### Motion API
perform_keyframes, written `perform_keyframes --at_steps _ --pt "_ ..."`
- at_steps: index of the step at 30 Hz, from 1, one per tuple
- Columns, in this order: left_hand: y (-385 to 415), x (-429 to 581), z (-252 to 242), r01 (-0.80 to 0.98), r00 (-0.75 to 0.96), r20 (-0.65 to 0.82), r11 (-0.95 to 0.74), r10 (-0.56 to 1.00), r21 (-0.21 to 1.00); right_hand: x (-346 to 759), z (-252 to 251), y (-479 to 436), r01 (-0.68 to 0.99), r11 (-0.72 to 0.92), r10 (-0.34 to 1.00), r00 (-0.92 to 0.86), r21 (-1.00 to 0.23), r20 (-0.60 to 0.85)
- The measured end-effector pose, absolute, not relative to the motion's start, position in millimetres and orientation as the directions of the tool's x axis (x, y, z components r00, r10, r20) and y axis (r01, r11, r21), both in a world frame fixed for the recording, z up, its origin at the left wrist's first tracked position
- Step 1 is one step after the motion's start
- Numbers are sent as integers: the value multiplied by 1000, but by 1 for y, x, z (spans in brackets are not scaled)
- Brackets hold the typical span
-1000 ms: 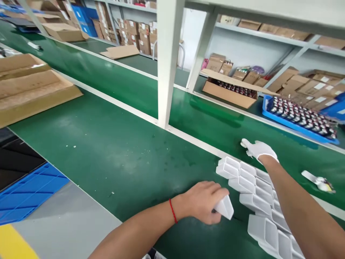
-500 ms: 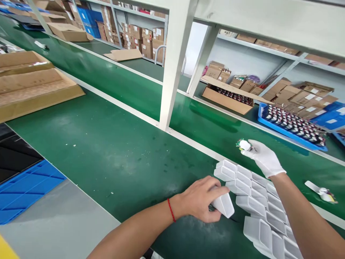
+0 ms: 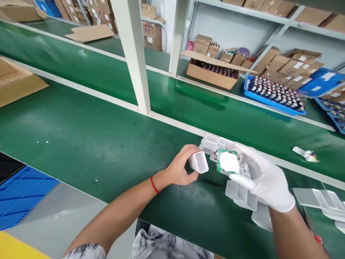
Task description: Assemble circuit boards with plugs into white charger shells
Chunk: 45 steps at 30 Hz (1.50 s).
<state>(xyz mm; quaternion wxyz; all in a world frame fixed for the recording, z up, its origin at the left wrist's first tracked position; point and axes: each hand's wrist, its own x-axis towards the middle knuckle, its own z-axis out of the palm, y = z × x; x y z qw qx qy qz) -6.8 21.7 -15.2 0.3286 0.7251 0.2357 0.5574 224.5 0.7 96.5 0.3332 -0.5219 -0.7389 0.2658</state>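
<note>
My left hand is bare, with a red cord round the wrist, and grips a white plastic housing, a hollow box whose open end faces right. Close by on the right, my white-gloved right hand holds a green circuit board with a white round piece on its face. The board and the housing are apart. Beneath the right hand stand several more white housings in rows on the green workbench, partly hidden by the glove and forearm.
A white post rises from the pale rail behind the bench. Beyond it, on the green belt, lies a small white part. Further back are a blue tray of small parts and an open carton. Flat white pieces lie at right.
My right hand has brought the circuit board from over the belt to beside the housing. My left hand has lifted and turned the housing towards it. The view has swung right.
</note>
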Motion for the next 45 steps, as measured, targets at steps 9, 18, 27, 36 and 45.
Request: perform_keyframes --at_steps 9,18,27,36,45 --pt "20 -8 -17 -138 405 490 -478 772 867 209 84 -18 670 578 801 -359 -465 478" --pt "17 -8 -15 -62 528 518 -578 673 814 203 90 -20 713 700 639 -598 -43 484" --pt "17 -7 -12 18 596 492 -623 635 782 203 84 -18 689 725 606 -644 9 467" --pt "19 -7 -12 31 596 497 -636 631 771 204 83 -19 688 724 606 -667 45 434" --pt "18 -7 -14 40 608 475 -622 636 782 204 80 -18 692 722 624 -667 28 407"
